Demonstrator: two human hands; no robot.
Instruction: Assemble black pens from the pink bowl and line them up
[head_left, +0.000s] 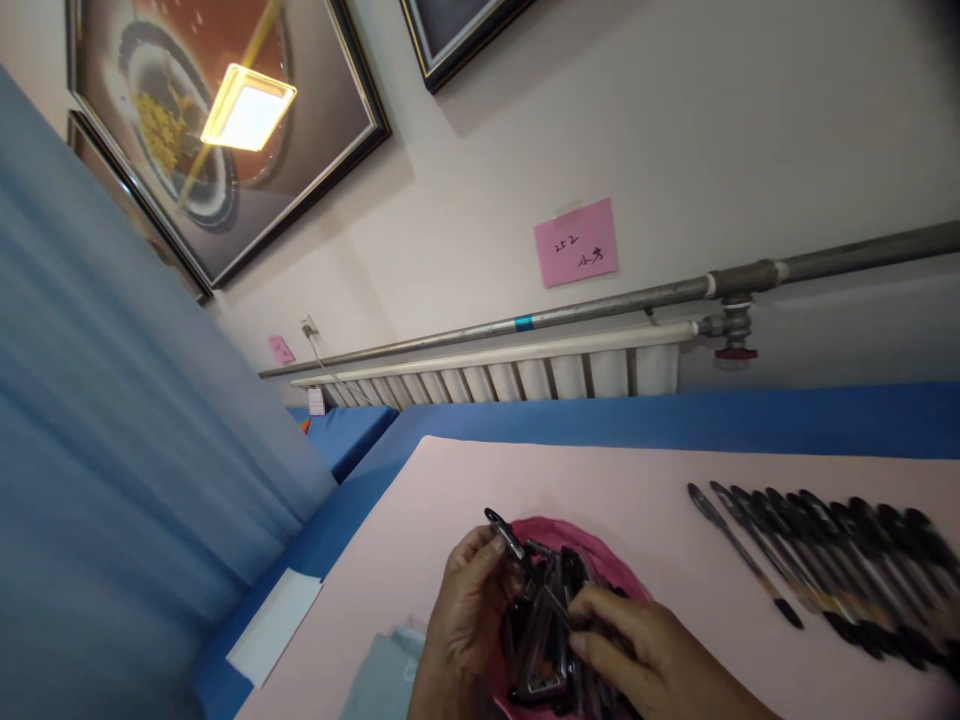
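Note:
My left hand (466, 603) is closed in a pinch around the upper part of a pen (505, 535) with a dark clip. The fingers of my right hand (631, 640) close on the thin dark lower end of what looks like the same pen. Both hands are over a pink-red bag or basket (592, 548) filled with loose black and clear pen parts (541, 640). To the right, several black-capped pens (817, 540) lie side by side in a slanting row, and a single pen (742, 555) sits at the row's left end.
Pink paper (480, 475) covers much of the blue table (585, 420). A white sheet (275, 622) and a pale blue cloth-like item (382, 675) lie left of the hands. Blue curtain (112, 420) hangs at left; a radiator (525, 378) and pipe (450, 338) run behind.

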